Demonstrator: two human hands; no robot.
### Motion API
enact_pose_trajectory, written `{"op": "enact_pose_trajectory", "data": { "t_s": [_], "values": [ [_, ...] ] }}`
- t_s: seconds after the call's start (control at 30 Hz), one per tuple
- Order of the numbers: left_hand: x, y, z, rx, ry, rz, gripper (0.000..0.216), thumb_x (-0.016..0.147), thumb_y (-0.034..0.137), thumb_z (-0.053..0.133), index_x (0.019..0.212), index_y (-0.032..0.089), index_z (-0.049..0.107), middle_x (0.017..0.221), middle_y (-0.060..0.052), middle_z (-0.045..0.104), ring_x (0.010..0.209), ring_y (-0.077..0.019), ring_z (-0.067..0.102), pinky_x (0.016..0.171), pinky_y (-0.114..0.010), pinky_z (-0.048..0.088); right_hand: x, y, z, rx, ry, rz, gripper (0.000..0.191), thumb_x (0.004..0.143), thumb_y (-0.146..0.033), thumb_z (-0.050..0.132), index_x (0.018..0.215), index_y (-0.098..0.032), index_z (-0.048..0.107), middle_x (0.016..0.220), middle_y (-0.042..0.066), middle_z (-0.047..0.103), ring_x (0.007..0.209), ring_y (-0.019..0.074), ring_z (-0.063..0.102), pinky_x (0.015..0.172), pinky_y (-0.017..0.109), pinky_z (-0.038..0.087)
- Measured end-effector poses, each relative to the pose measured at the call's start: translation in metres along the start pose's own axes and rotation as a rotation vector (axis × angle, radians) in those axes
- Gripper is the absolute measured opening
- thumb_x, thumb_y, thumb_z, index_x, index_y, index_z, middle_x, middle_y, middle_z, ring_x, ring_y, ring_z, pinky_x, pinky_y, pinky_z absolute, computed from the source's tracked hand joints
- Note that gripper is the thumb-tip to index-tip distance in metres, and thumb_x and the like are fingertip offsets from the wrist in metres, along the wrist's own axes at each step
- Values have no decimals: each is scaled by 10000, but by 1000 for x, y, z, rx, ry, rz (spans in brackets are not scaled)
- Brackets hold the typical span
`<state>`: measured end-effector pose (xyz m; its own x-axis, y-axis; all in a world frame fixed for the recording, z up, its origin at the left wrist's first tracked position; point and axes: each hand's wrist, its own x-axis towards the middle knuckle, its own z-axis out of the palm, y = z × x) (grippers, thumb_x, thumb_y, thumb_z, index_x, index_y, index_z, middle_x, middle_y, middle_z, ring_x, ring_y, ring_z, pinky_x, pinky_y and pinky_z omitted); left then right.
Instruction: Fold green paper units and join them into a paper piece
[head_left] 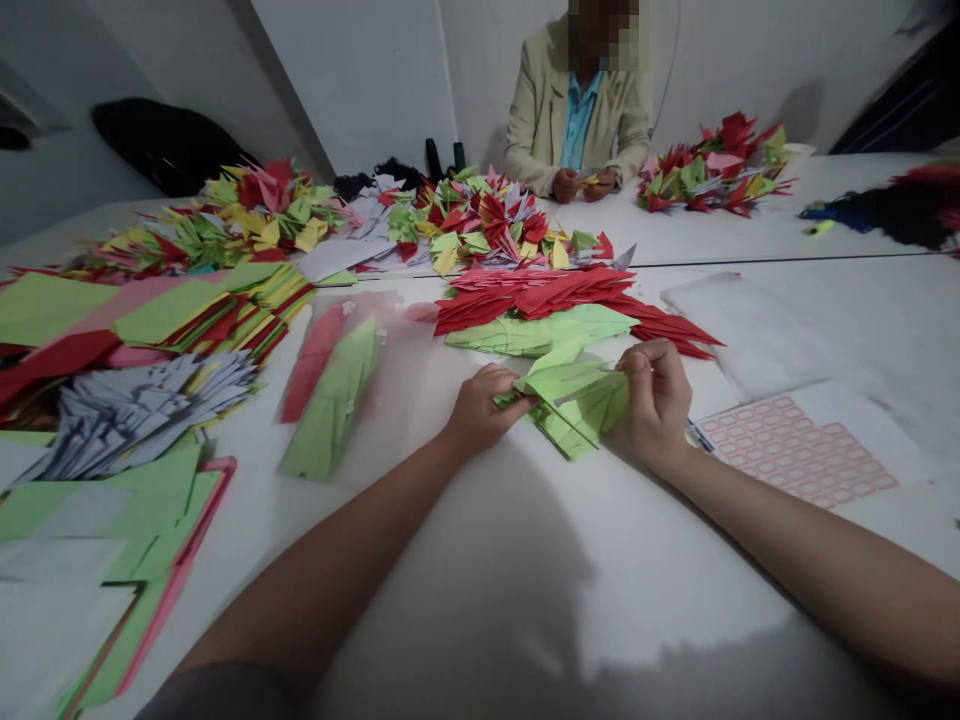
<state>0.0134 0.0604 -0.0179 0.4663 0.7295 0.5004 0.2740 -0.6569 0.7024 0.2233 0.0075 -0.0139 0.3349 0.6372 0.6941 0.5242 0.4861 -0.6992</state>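
My left hand (489,408) is closed on a light green folded paper (562,375), pinching its left edge above the white table. My right hand (658,400) is closed in a pinch at the paper's right end. Whatever lies between those fingertips is too small to make out. More green folded papers (574,430) lie directly below, partly hidden by the held one. Just beyond is a fanned row of green folded papers (525,335), with a stack of red folded papers (555,295) behind it.
A clear plastic bag (397,400) holds green and red folded papers. To the right lies a sheet of red-outlined labels (810,450). Stacked coloured papers (150,520) line the left. Heaps of folded paper (495,215) stand at the back, where another person (577,110) sits handling small paper.
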Motion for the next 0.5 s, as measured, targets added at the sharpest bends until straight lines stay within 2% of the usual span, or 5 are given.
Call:
{"op": "enact_pose_trajectory", "data": {
  "t_s": [0.17, 0.27, 0.4, 0.5],
  "values": [
    [1, -2, -1, -108, -13, -75, 73, 727, 265, 701, 696, 199, 696, 684, -14, 620, 747, -159, 549, 707, -281, 449, 10, 12, 1, 59, 52, 108, 270, 944, -410, 441, 756, -217, 465, 687, -10, 508, 652, 139, 494, 638, 286, 394],
    [2, -3, -3, -219, -5, -142, 95, 707, 274, 705, 677, 184, 696, 688, -20, 608, 725, -157, 553, 694, -286, 461, 11, 15, 1, 7, -54, 121, 283, 930, -413, 469, 730, -214, 483, 679, -13, 523, 658, 144, 506, 637, 288, 400],
    [3, -3, -5, -286, -5, -256, 151, 710, 302, 705, 789, 174, 714, 800, -47, 643, 793, -180, 593, 745, -316, 478, 7, 8, 1, -55, -179, -4, 172, 909, -356, 507, 818, -217, 551, 804, 21, 590, 788, 183, 557, 737, 341, 428],
    [3, -5, -5, -295, 4, -269, 185, 718, 301, 696, 854, 176, 713, 849, -61, 655, 838, -198, 604, 766, -330, 482, 2, 1, 0, -53, -251, -106, 137, 904, -330, 503, 955, -225, 575, 921, 55, 622, 901, 219, 577, 815, 397, 429]
  ]
}}
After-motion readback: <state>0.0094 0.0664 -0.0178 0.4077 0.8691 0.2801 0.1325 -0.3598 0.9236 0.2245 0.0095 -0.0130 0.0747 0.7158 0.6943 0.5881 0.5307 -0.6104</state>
